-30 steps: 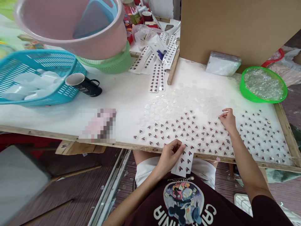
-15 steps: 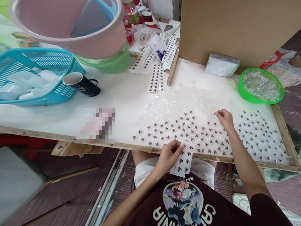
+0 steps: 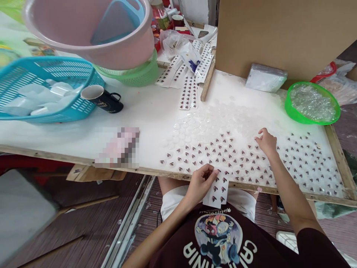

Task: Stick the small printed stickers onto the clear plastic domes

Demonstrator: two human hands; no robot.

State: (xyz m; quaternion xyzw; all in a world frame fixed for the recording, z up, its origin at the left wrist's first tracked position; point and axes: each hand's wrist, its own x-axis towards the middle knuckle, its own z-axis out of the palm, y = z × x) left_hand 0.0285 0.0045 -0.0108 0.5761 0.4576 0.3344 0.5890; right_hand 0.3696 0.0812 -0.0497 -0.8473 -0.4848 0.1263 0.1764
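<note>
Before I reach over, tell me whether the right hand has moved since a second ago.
Yes: the right hand has moved slightly left, away from the bright green bowl.

We keep our left hand [image 3: 199,182] low and close to the body, its thumb [image 3: 213,176] and bent forefinger [image 3: 206,167] brought together in a pinch, our left forearm [image 3: 164,229] slanting up to it. Our right forearm [image 3: 288,190] reaches farther out — angled forward and inward — and our right hand [image 3: 267,143] bends leftward at the wrist [image 3: 275,153], thumb and forefinger slightly parted.
</note>
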